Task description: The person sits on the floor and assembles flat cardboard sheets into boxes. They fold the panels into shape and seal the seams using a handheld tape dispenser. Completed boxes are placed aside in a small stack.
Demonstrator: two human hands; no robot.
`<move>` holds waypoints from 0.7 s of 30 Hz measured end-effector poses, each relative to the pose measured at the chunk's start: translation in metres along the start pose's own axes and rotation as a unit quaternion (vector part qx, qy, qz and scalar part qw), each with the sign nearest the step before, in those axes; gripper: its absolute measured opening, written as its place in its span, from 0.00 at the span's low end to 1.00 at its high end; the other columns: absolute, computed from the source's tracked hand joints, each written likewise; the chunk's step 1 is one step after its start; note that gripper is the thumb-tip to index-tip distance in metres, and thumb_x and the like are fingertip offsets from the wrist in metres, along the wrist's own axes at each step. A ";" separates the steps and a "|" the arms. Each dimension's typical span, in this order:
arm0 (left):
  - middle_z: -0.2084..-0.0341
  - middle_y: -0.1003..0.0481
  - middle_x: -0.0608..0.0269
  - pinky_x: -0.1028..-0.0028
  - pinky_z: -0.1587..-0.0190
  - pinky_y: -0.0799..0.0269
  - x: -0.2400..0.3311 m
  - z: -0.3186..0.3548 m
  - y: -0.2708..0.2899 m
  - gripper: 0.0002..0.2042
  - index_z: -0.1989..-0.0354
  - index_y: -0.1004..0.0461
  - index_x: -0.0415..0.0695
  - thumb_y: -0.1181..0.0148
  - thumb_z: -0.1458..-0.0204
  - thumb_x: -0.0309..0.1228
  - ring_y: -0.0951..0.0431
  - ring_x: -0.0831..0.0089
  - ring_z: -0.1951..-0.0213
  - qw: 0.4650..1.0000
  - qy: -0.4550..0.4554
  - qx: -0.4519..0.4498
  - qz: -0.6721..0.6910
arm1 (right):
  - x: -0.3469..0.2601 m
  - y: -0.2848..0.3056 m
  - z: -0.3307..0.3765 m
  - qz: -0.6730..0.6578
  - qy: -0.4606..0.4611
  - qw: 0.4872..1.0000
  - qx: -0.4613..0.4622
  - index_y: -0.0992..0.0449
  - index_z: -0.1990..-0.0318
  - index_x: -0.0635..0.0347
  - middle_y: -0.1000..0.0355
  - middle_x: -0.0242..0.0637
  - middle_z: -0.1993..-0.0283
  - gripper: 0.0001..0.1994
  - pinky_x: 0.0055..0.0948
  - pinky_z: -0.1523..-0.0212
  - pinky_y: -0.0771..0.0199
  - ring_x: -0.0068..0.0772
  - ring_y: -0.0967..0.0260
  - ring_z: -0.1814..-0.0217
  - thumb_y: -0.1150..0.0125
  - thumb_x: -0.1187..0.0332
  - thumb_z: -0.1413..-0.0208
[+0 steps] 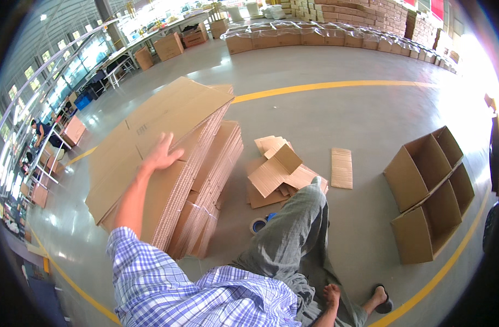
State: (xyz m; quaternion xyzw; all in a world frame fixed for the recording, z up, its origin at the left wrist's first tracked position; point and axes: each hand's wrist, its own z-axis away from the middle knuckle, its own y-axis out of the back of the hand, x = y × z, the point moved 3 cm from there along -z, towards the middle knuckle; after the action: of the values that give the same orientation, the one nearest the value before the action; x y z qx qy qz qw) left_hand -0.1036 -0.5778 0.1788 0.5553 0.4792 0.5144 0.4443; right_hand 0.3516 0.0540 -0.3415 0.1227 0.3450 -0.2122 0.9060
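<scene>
My left hand (163, 154) lies on the top sheet of a tall stack of flattened cardboard boxes (178, 106), fingers spread and holding nothing. The stack's layered edges face right, and a second bundle of flat cardboard (216, 163) stands against it, with a strap around its lower part. Low down by my trouser leg (282, 234), my right hand (331, 295) is small in view with its fingers curled in; nothing shows in it. A roll of tape (257, 225) sits on the floor beside my leg, next to a blue item that my leg partly hides.
Loose cardboard pieces (276, 171) are heaped ahead of my knee, near a single flat strip (342, 168). Several open boxes (426, 199) stand on the right. Yellow lines (315, 87) cross the floor. Wrapped cartons (315, 37) line the back; a person (42, 131) is far left.
</scene>
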 end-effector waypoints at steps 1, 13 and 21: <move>0.35 0.48 0.32 0.57 0.31 0.52 0.013 -0.024 -0.011 0.41 0.34 0.46 0.34 0.42 0.49 0.52 0.49 0.43 0.32 1.000 -0.010 0.020 0.017 | 0.001 0.001 0.002 0.027 -0.014 0.999 0.016 0.29 0.55 0.55 0.27 0.30 0.68 0.08 0.23 0.80 0.34 0.21 0.33 0.75 0.45 0.64 0.39; 0.51 0.28 0.39 0.61 0.40 0.34 0.118 -0.205 -0.078 0.21 0.50 0.30 0.32 0.40 0.49 0.34 0.28 0.51 0.45 0.977 0.012 0.138 -0.161 | -0.019 -0.006 0.035 0.023 -0.003 0.998 0.062 0.29 0.54 0.59 0.28 0.31 0.69 0.10 0.23 0.77 0.34 0.20 0.35 0.73 0.43 0.65 0.39; 0.66 0.23 0.48 0.62 0.60 0.23 0.188 -0.157 -0.021 0.09 0.62 0.28 0.36 0.44 0.50 0.26 0.21 0.55 0.59 0.957 -0.178 0.171 -0.150 | -0.061 -0.032 0.045 -0.044 0.123 0.987 0.092 0.26 0.55 0.67 0.26 0.32 0.68 0.12 0.24 0.68 0.30 0.22 0.31 0.68 0.41 0.67 0.42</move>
State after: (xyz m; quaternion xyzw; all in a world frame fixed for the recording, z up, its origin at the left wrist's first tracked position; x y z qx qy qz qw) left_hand -0.2599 -0.3882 0.1970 0.6276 0.5507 0.2452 0.4927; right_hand 0.3210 0.0276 -0.2693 0.2157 0.4378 -0.2656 0.8314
